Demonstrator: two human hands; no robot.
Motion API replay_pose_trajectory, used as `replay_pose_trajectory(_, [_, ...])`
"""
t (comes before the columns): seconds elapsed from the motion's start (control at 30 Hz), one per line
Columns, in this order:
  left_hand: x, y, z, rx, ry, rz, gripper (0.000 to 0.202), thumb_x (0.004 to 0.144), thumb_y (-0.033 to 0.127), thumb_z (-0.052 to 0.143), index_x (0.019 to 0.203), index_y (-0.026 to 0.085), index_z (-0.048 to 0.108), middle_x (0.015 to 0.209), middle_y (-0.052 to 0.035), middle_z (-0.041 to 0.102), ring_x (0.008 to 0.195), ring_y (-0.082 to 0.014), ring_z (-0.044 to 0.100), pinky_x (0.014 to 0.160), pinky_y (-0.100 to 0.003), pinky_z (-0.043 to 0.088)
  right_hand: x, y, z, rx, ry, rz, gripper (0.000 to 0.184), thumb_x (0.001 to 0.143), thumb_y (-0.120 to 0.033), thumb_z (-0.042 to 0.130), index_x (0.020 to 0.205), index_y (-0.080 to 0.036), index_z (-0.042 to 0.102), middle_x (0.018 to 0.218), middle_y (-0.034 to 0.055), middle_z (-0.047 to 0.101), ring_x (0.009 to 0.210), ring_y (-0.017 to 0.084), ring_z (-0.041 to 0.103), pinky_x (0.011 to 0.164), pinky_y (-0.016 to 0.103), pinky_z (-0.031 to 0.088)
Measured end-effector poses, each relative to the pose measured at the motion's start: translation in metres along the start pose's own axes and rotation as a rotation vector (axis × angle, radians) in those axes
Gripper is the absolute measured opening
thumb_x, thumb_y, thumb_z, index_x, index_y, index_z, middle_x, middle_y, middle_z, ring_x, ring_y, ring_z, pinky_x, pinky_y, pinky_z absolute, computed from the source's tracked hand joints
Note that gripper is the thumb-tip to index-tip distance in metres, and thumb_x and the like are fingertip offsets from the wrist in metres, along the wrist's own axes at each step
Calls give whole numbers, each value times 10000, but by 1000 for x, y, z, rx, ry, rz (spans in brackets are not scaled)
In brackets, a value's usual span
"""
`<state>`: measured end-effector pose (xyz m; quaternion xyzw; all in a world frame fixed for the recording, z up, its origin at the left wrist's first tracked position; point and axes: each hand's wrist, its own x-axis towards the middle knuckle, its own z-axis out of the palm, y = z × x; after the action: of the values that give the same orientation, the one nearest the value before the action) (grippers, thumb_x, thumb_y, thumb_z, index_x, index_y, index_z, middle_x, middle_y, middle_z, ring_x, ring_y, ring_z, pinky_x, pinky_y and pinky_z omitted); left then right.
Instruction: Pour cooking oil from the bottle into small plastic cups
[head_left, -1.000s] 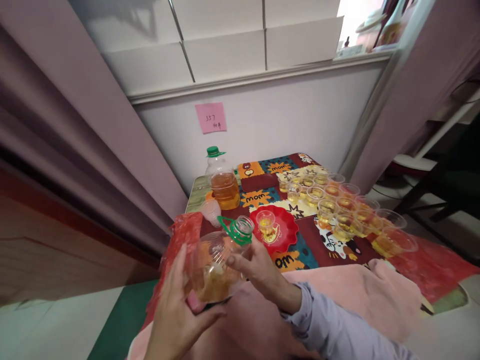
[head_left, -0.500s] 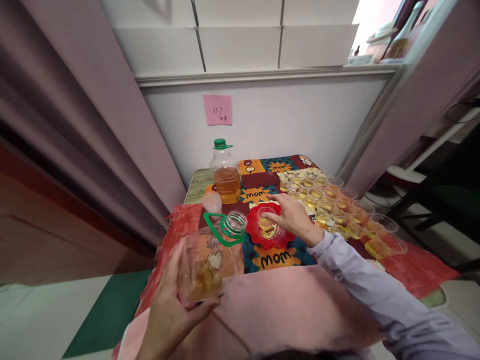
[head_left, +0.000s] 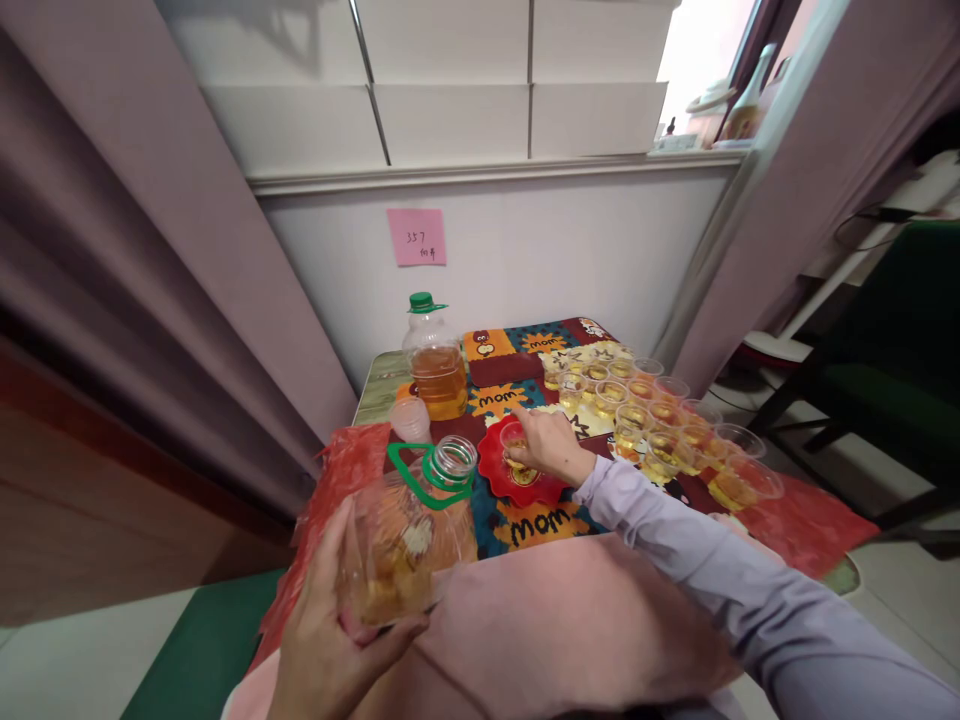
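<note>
My left hand (head_left: 319,600) is wrapped round the lower side of a clear plastic jug (head_left: 401,560), tilted slightly, uncapped, with a green handle at its neck. A little yellow liquid lies at the jug's bottom. My right hand (head_left: 553,447) grips a small clear plastic cup (head_left: 513,436) between thumb and fingers; its far fingers are partly hidden. Some yellowish liquid shows in this cup. It is over a red scalloped plate (head_left: 493,482), just right of the jug's mouth.
Several clear cups with yellow liquid (head_left: 634,415) stand in rows at the right. Behind the jug are a stack of cups (head_left: 409,420) and a green-capped bottle of amber liquid (head_left: 439,382). A patterned cloth (head_left: 501,398) and red plastic sheeting (head_left: 352,460) cover the table.
The view has shifted, so everything appears slightly further left. My right hand's fingers have closed in round the cup on the plate. The left hand still holds the jug.
</note>
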<state>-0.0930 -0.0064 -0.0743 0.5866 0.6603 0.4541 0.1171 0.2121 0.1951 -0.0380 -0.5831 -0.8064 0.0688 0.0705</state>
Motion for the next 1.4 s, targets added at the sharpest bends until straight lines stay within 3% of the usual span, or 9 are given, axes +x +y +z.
replay_pose_trajectory(0.2, [0, 0, 2, -26, -17, 5, 1382, 582, 715, 988, 1768, 356, 377, 1748, -161, 549, 1554, -552, 545, 1287, -794, 377, 1, 18, -14, 32, 99, 3, 593, 1012, -468, 682, 1515, -159, 638, 1368, 205, 811, 1238, 357, 776, 1033, 422, 501])
replay_pose_trajectory(0.4, [3, 0, 2, -18, -14, 23, 1390, 552, 710, 1004, 1755, 346, 411, 1756, -173, 541, 1551, -567, 540, 1273, -797, 395, 15, 89, -30, -29, 285, 36, 704, 1002, -509, 682, 1601, -158, 566, 1303, 200, 831, 1213, 377, 771, 1052, 454, 476])
replay_pose_trajectory(0.53, [1, 11, 3, 25, 0, 20, 1357, 615, 783, 947, 1768, 334, 388, 1756, -154, 548, 1557, -521, 556, 1306, -722, 406, 25, 134, -21, -106, 230, 61, 696, 919, -467, 774, 1525, -157, 628, 1190, 188, 853, 1133, 391, 777, 1042, 465, 465])
replay_pose_trajectory(0.7, [-2, 16, 1, 72, -12, 26, 1316, 678, 832, 895, 1776, 338, 363, 1780, -160, 516, 1575, -504, 546, 1299, -721, 422, 27, 159, 0, -118, 193, 54, 722, 899, -449, 799, 1526, -139, 622, 1250, 207, 838, 1217, 397, 754, 1153, 521, 415])
replay_pose_trajectory(0.9, [0, -5, 0, 102, -2, 66, 1327, 645, 799, 923, 1769, 352, 380, 1720, -159, 589, 1512, -513, 614, 1241, -730, 493, 25, 167, 16, -109, 191, 52, 705, 936, -484, 765, 1530, -133, 620, 1432, 242, 771, 1354, 405, 692, 1264, 589, 327])
replay_pose_trajectory(1.17, [-1, -1, -5, 78, -49, 30, 1359, 642, 770, 960, 1775, 328, 352, 1720, -184, 580, 1525, -512, 602, 1261, -739, 464, 20, 164, 12, -127, 206, 41, 634, 971, -461, 748, 1486, -102, 658, 1469, 267, 741, 1424, 441, 633, 1293, 666, 275])
replay_pose_trajectory(1.27, [-2, -5, -8, 64, -69, 34, 1385, 636, 745, 983, 1782, 331, 326, 1747, -186, 549, 1528, -499, 604, 1256, -706, 489, 6, 149, 8, -93, 276, 12, 600, 1022, -505, 697, 1477, -115, 663, 1508, 268, 714, 1423, 431, 634, 1251, 593, 374])
replay_pose_trajectory(1.33, [-3, -7, -10, 65, -65, 42, 1386, 637, 752, 980, 1783, 330, 324, 1755, -181, 540, 1528, -489, 608, 1255, -684, 502, -7, 133, 12, -19, 289, 13, 528, 1069, -523, 639, 1447, -158, 679, 1387, 227, 784, 1286, 386, 720, 1127, 489, 490])
replay_pose_trajectory(1.4, [-3, -7, -10, 57, -61, 47, 1379, 638, 783, 963, 1779, 337, 330, 1748, -175, 548, 1528, -488, 608, 1255, -687, 502, -21, 115, 24, 64, 217, 58, 455, 1100, -523, 599, 1391, -189, 700, 1223, 185, 837, 1119, 342, 781, 988, 413, 538])
